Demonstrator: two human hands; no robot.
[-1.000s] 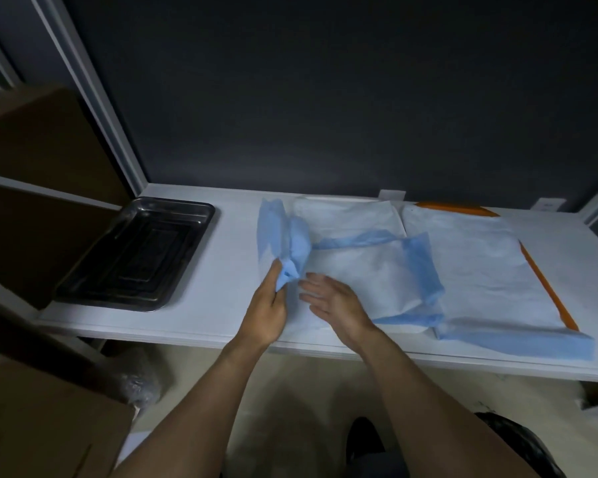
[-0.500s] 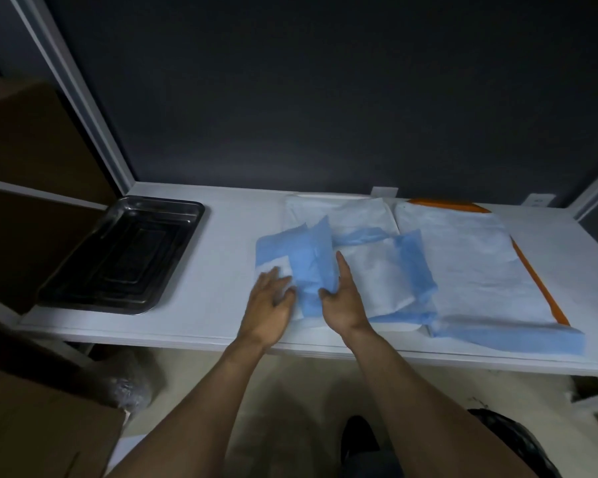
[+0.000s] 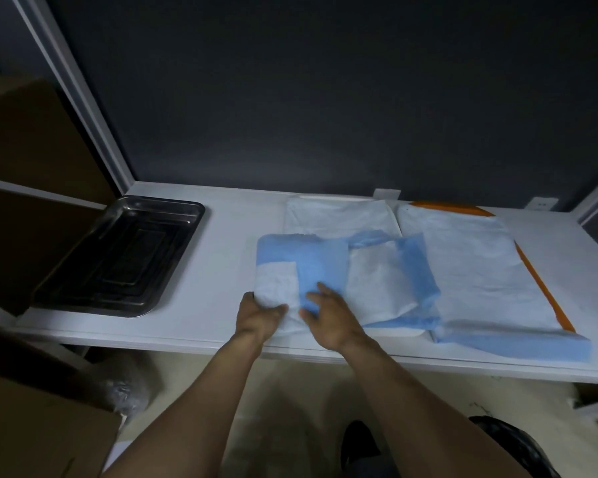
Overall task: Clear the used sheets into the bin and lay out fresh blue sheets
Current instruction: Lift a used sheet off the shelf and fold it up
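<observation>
A used sheet [image 3: 370,281], blue on one side and white on the other, lies partly folded in the middle of the white table [image 3: 221,270]. My left hand [image 3: 258,313] grips its near left corner. My right hand [image 3: 328,317] presses on the blue folded flap with fingers spread. A second sheet [image 3: 473,270] lies flat to the right, white side up, over an orange board [image 3: 546,294]. The bin [image 3: 518,450], lined in black, shows on the floor at the lower right.
A dark metal tray [image 3: 118,257] sits at the table's left end. Cardboard boxes [image 3: 32,432] stand at the left, with a crumpled plastic bag [image 3: 125,391] under the table. A dark wall rises behind the table.
The sheet's left flap has been folded further over toward the middle. My left hand moved to the near left corner and took hold; my right hand moved nearer and now lies flat on the blue flap.
</observation>
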